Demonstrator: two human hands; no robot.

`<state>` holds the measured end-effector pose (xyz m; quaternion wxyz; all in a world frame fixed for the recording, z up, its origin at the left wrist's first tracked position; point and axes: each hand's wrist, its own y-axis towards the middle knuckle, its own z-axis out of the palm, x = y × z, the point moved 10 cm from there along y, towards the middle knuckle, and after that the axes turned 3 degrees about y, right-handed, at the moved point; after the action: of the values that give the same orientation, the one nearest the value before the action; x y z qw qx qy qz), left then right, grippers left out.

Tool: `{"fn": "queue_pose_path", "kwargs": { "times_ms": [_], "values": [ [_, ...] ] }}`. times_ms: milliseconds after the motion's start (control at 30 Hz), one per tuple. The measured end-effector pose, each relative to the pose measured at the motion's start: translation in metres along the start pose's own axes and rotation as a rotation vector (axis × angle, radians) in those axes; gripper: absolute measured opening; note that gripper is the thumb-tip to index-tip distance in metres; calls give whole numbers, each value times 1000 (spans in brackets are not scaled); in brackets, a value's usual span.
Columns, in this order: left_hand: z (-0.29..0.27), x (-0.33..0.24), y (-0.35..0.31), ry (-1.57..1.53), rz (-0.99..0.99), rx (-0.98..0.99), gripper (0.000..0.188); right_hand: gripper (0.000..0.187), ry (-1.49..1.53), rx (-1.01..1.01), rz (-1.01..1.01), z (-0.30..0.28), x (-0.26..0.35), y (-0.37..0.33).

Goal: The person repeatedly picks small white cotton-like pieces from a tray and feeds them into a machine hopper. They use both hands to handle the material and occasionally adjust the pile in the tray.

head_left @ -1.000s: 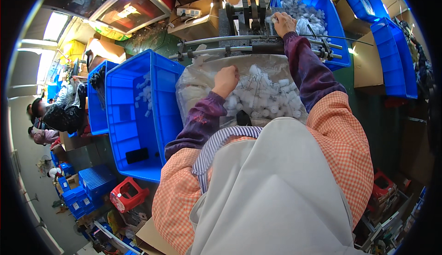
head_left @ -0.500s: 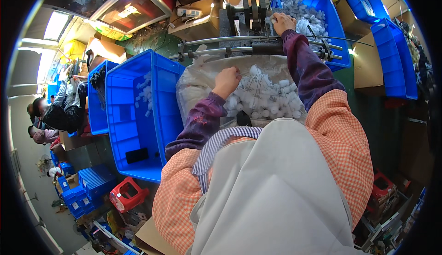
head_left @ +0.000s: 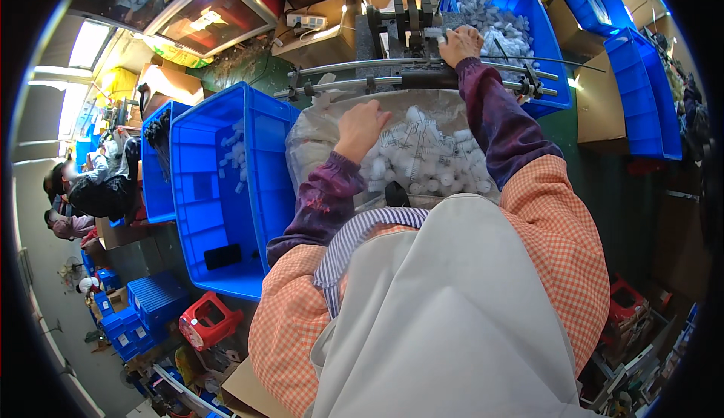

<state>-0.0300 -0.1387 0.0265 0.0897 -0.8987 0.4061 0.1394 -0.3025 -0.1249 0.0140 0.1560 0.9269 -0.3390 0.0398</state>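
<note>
Green floor (head_left: 559, 158), bright window (head_left: 89, 44), red stool (head_left: 196, 332)

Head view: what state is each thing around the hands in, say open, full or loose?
Left hand: fingers bent, near the heap.
Right hand: fingers bent, at the machine.
Machine: running or stopped, cannot tell.
White pieces: loose, heaped.
Large left blue bin: open, partly filled.
Far blue bin: open, pieces piled inside.
Left red stool: unoccupied.

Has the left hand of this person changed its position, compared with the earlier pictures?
Yes, slightly: the left hand has moved to the left, and is now a little nearer to the large blue bin on that side.
</note>
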Motion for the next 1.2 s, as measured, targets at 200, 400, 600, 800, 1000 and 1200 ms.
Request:
{"fn": "queue_pose_path", "kwargs": {
  "times_ms": [200, 400, 600, 800, 1000, 1200],
  "values": [
    [-16, -9, -2, -19, -59, 22, 26, 22, -5, -44, -87, 9, 52, -3],
    [-22, -12, -4, -246, 69, -72, 26, 24, -42, -51, -86, 6, 33, -5],
    [-38, -24, -1, -435, 173, -164, 23, 27, 10, 42, -59, -1, -8, -2],
    [-40, -45, 4, -528, 228, -190, 24, 23, -88, 200, -111, 9, -29, 22],
    [-50, -72, 11, -535, 307, -277, 22, 22, -147, 74, 153, -46, -82, 29],
    [-55, -83, 25, -573, 290, -365, 21, 33, 974, 507, -584, -86, 54, -75]
  ]
}}
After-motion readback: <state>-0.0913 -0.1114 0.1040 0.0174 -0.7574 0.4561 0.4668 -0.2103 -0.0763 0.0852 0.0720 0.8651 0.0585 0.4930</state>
